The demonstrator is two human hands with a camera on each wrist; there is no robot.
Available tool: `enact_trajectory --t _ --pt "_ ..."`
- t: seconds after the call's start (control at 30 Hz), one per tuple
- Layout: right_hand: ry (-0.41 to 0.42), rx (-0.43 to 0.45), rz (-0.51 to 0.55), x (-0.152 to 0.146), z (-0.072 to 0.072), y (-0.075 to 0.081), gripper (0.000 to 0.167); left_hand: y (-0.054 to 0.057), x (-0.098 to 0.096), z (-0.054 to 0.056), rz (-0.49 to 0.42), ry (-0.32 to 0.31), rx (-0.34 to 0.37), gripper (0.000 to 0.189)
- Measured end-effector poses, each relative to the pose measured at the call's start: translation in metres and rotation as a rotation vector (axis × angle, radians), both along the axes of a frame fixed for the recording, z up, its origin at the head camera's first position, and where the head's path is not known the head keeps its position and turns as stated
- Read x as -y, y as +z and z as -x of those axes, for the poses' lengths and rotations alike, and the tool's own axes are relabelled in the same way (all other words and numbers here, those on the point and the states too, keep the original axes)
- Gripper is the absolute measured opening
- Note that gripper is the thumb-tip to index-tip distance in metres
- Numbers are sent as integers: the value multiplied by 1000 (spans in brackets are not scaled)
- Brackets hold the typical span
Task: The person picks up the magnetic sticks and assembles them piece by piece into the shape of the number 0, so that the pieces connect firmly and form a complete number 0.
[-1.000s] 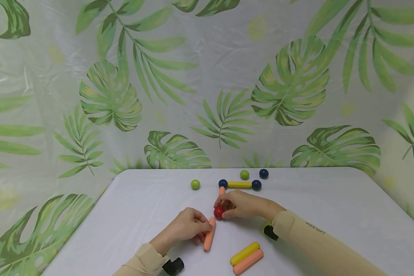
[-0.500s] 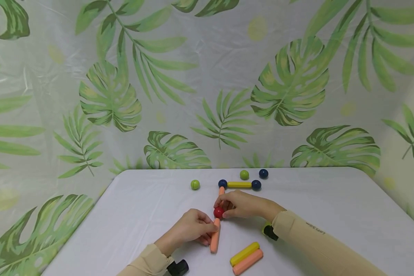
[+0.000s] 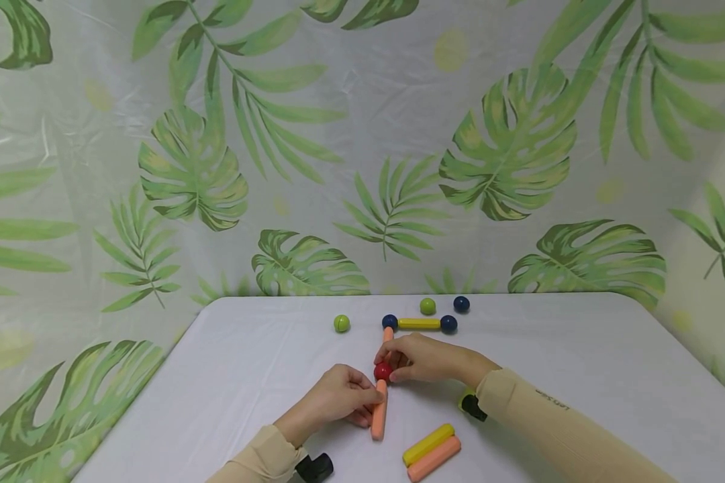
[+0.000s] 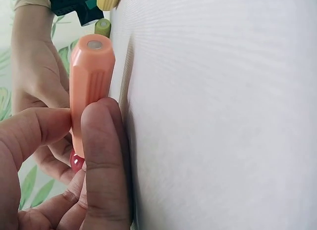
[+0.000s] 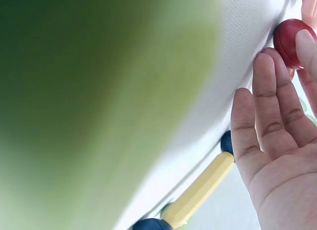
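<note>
My left hand [image 3: 338, 394] pinches an orange magnetic stick [image 3: 378, 422] between thumb and fingers. In the left wrist view a silver disc shows in the near end of this ribbed stick [image 4: 91, 71]. Its far end meets a glossy red ball [image 3: 382, 371]. My right hand [image 3: 423, 357] holds that ball between thumb and fingertips, and the right wrist view shows the same red ball [image 5: 286, 39] at the fingertips. Beyond it, a second orange stick [image 3: 389, 333], partly hidden by the right fingers, runs up to a navy ball [image 3: 389, 323].
A yellow stick [image 3: 419, 323] links that navy ball to another navy ball [image 3: 449, 324]. Behind lie a green ball [image 3: 427, 306] and a loose navy ball [image 3: 462, 304]; another green ball [image 3: 342, 323] sits left. Nearer are a yellow stick [image 3: 427, 445] and orange stick [image 3: 435, 459], side by side.
My left hand has moved slightly right and turned the orange stick more upright in the head view, bringing its far end to the red ball. My right hand has stayed in place.
</note>
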State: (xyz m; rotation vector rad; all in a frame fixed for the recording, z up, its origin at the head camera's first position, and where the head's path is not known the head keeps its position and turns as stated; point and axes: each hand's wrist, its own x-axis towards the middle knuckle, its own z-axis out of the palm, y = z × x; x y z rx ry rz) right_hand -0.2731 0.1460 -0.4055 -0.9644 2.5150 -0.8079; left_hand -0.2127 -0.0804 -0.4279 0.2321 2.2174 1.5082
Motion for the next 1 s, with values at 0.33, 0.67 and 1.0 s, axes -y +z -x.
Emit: enact_trajectory --t 0.33,0.67,1.0 --pt "-2 4 2 -1 -1 1 27 3 -1 1 33 4 16 18" --pt "11 6 11 -1 -2 1 26 6 1 2 48 -30 12 20" --pt "-1 -2 4 -1 -2 1 27 7 3 4 53 -52 -35 25"
